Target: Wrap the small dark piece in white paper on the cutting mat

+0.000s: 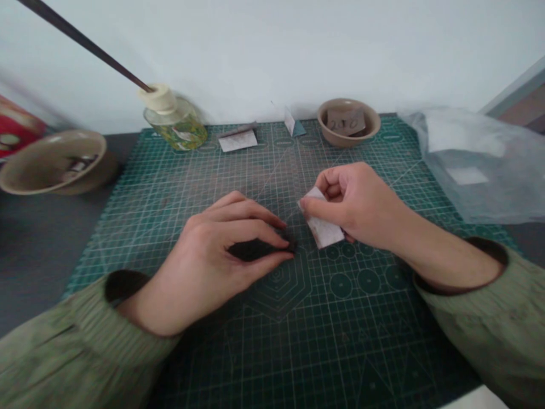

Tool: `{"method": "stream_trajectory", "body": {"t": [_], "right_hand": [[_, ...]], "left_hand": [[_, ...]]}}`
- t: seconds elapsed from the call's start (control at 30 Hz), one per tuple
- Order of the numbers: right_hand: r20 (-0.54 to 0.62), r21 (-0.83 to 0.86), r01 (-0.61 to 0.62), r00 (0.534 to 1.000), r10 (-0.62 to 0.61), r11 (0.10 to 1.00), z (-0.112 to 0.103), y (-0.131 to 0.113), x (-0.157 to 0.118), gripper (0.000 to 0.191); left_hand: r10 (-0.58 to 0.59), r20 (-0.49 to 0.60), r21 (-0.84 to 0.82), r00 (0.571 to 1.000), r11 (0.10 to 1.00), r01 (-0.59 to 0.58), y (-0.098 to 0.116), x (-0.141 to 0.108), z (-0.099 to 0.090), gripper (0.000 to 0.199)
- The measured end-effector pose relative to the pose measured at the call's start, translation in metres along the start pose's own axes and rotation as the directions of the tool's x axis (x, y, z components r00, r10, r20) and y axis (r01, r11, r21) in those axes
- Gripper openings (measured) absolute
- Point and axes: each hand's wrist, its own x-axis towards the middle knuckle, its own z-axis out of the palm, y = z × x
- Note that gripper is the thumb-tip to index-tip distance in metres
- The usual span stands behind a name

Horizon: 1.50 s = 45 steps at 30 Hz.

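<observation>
My left hand (213, 261) pinches a small dark folded piece of paper (259, 249) between thumb and fingers, and the fingers hide part of it. My right hand (357, 204) grips a folded white piece of paper (322, 221) by its edge, between thumb and fingers. The two papers are close together but not touching. Both hands hover just above a green gridded cutting mat (340, 318), near its middle.
A tan bowl (347, 121) holding brown paper and a scrap of white paper (237, 140) sit at the mat's far edge. A glass diffuser jar with a dark stick (174, 122) stands far left. Another bowl (53, 162) tilts left; a plastic bag (472, 165) lies right.
</observation>
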Motion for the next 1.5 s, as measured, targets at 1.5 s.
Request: {"method": "stream_trajectory", "body": {"t": [1.5], "right_hand": [[0.219, -0.049, 0.057, 0.975, -0.045, 0.997, 0.017, 0.001, -0.009, 0.021]], "left_hand": [[-0.394, 0.030, -0.094, 0.918, 0.914, 0.395, 0.001, 0.000, 0.006, 0.009]]}}
